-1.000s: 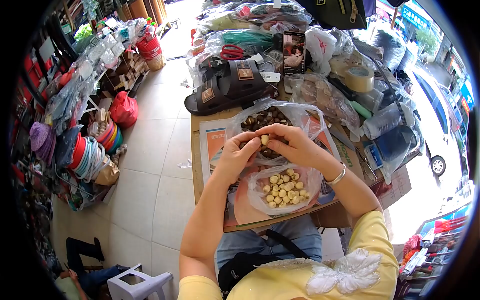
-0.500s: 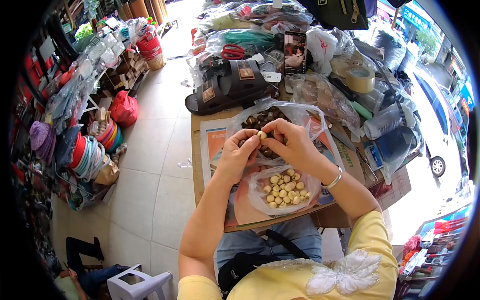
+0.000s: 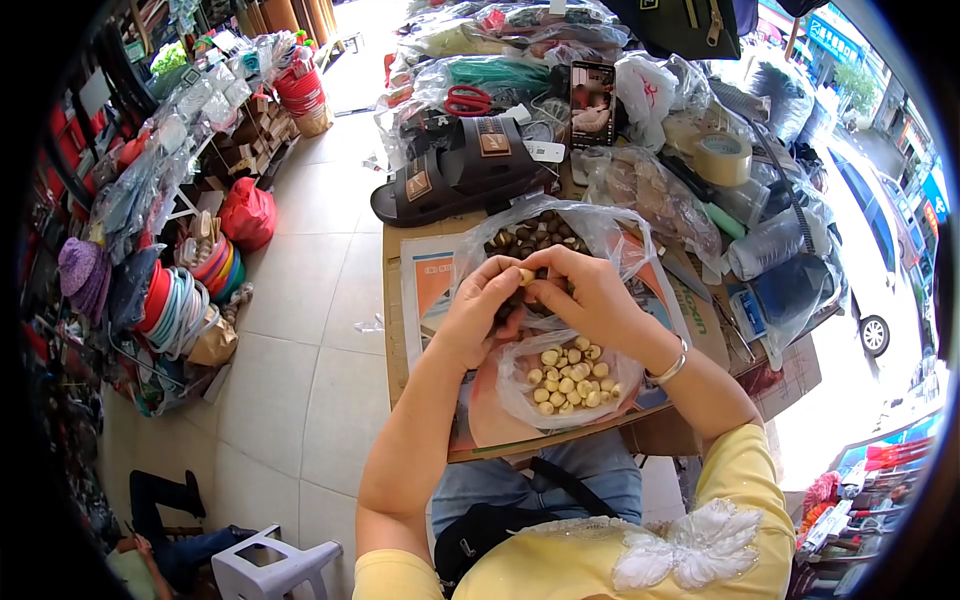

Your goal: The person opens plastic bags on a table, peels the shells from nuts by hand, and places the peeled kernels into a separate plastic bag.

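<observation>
My left hand (image 3: 478,312) and my right hand (image 3: 592,296) meet above the bags, fingertips pinched together on one pale yellow lotus seed (image 3: 525,277). The fingers partly cover it. Just behind and below them, a clear plastic bag (image 3: 628,222) lies open with dark brown unpeeled lotus seeds (image 3: 535,236) in it. Nearer my body, a second plastic bag (image 3: 512,392) holds several pale peeled seeds (image 3: 567,378). A silver bangle (image 3: 673,362) circles my right wrist.
Dark sandals (image 3: 460,172), a phone (image 3: 592,103), red scissors (image 3: 467,100) and a tape roll (image 3: 722,160) lie on the crowded table. Newspaper (image 3: 430,268) lies under the bags. A plastic stool (image 3: 277,565) and a seated person's legs (image 3: 175,525) are at lower left.
My left hand has turned and its fingers have closed further round the seed, which shows less now. The right hand has shifted slightly. The bags stay put.
</observation>
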`<action>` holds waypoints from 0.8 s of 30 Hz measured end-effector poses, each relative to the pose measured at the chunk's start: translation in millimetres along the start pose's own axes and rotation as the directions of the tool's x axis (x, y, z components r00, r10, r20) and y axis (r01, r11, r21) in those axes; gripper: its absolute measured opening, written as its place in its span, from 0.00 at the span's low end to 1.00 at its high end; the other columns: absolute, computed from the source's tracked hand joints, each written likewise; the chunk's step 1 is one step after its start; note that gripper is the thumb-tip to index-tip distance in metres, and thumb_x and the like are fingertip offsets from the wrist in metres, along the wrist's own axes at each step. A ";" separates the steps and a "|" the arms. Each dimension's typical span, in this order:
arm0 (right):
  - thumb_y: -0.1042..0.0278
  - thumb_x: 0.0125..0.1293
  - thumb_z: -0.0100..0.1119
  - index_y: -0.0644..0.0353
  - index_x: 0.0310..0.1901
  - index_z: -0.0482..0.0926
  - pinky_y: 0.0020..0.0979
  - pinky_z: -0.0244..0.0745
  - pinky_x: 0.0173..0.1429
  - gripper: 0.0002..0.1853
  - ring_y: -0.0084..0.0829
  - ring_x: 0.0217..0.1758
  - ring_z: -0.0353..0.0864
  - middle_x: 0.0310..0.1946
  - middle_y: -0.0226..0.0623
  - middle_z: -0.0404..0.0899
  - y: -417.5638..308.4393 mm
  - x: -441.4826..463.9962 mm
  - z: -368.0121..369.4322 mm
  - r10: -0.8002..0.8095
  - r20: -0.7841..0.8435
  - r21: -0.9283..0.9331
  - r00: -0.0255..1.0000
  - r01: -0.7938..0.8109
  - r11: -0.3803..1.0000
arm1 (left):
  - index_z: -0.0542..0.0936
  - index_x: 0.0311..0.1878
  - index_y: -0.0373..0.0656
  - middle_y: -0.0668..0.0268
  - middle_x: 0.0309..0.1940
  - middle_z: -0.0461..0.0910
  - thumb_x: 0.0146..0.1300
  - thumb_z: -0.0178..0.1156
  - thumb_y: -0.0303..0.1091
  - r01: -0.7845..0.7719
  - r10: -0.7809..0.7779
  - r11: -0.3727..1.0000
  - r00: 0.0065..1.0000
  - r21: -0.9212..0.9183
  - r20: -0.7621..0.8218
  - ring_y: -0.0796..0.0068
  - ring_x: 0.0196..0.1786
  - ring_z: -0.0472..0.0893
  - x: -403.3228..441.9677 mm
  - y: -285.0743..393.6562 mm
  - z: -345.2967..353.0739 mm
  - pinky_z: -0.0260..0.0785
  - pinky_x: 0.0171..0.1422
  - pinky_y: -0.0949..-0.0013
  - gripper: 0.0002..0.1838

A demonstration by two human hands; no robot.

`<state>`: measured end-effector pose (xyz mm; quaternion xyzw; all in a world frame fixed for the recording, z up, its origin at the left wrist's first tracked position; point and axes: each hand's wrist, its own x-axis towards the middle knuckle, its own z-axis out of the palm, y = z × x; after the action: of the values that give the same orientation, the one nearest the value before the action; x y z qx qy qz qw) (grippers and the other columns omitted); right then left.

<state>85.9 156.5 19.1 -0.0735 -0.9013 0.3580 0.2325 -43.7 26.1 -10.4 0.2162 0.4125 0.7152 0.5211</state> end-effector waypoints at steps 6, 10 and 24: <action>0.67 0.62 0.63 0.55 0.43 0.77 0.36 0.78 0.34 0.09 0.40 0.33 0.83 0.31 0.36 0.81 1.9 -0.3 5.7 -0.340 -0.143 -0.354 0.930 0.273 0.895 | 0.78 0.45 0.43 0.76 0.31 0.74 0.68 0.63 0.38 -0.147 0.160 0.964 0.986 0.224 -0.041 0.90 0.25 0.67 4.9 -7.5 -7.2 0.56 0.24 0.84 0.09; 0.67 0.62 0.63 0.54 0.43 0.77 0.36 0.78 0.33 0.09 0.39 0.32 0.83 0.30 0.35 0.80 2.4 -0.2 7.0 -0.370 -0.166 -0.389 0.914 0.284 0.876 | 0.80 0.47 0.43 0.75 0.30 0.75 0.69 0.61 0.37 -0.136 0.156 0.957 0.986 0.257 -0.057 0.90 0.25 0.67 3.0 -5.4 -5.1 0.59 0.26 0.84 0.09; 0.66 0.66 0.62 0.59 0.46 0.80 0.34 0.76 0.36 0.10 0.41 0.32 0.84 0.29 0.41 0.83 -20.1 -19.8 -29.4 -0.013 0.208 0.042 0.978 0.004 0.999 | 0.75 0.37 0.44 0.67 0.31 0.76 0.71 0.54 0.35 -0.124 0.122 0.991 0.992 -0.048 -0.037 0.82 0.22 0.70 7.2 -3.7 -14.7 0.59 0.21 0.79 0.07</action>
<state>117.9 153.9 44.2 -0.0268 -0.9134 0.3813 0.1398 -55.2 27.8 -22.6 0.2160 0.3888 0.7597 0.4743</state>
